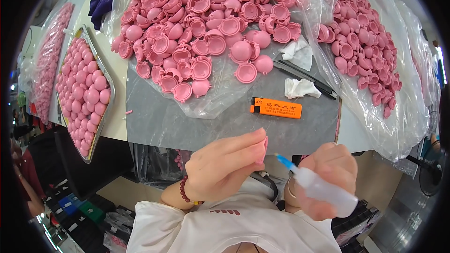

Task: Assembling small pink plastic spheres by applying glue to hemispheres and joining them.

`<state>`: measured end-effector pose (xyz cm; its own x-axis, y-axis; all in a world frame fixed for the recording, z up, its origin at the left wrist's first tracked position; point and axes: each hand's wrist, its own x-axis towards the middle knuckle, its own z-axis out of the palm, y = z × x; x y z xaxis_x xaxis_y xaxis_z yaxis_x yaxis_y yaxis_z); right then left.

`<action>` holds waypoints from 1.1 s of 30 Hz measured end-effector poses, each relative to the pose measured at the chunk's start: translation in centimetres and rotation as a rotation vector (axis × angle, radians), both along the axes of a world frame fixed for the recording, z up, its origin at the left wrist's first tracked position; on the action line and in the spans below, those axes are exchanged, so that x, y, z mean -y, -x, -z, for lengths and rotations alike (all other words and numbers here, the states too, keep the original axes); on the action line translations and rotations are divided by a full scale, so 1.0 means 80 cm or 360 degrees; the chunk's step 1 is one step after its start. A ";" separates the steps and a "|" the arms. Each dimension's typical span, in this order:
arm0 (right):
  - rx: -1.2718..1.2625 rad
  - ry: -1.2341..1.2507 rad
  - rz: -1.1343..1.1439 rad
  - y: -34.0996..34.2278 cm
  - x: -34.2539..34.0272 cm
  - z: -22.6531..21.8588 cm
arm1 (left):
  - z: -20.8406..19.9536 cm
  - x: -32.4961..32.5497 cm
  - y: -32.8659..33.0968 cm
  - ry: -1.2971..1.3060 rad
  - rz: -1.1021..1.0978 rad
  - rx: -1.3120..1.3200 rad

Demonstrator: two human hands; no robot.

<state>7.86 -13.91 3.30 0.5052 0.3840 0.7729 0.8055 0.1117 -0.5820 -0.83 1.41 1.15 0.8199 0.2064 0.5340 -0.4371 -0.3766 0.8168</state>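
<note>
My left hand [225, 164] is closed, fingers pressed together on a pink half shell [265, 151] of which only a thin edge shows. In my right hand [328, 173] is a translucent white squeeze bottle [328, 194] with a blue needle tip [286, 163]. That tip points up and left toward the shell, a small gap between them. Ahead of both hands an orange lighter [276, 108] lies on the grey mat [225, 129]. Beyond it spreads a large pile of pink half shells [197, 37] on clear plastic.
At the left, a metal-edged tray [110, 98] holds closed pink balls. More pink shells [363, 42] lie in a plastic bag at the right. Black tweezers [309, 79] and crumpled white tissues [301, 88] sit right of the pile. A dark purple cloth [101, 7] lies far left.
</note>
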 end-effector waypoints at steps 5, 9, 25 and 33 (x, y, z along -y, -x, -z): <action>-0.0491 -0.0205 0.0572 -0.020 0.017 0.021 | 0.020 -0.002 -0.004 0.0609 0.0277 0.0237; -0.0779 0.0582 0.0772 -0.044 0.051 0.033 | 0.027 -0.002 -0.006 0.2065 0.1213 -0.0055; 0.0030 0.1231 0.0963 -0.125 0.067 -0.018 | 0.020 0.021 -0.003 0.2077 0.1136 -0.0474; -0.1056 0.0657 -0.0125 -0.023 0.067 -0.006 | 0.010 0.017 -0.007 0.2267 0.0997 -0.0734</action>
<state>9.69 -19.28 3.75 0.7709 0.6281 0.1058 0.2734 -0.1763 -0.9456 -0.26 0.08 0.38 0.9889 -0.1184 -0.0894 0.1455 0.8925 0.4269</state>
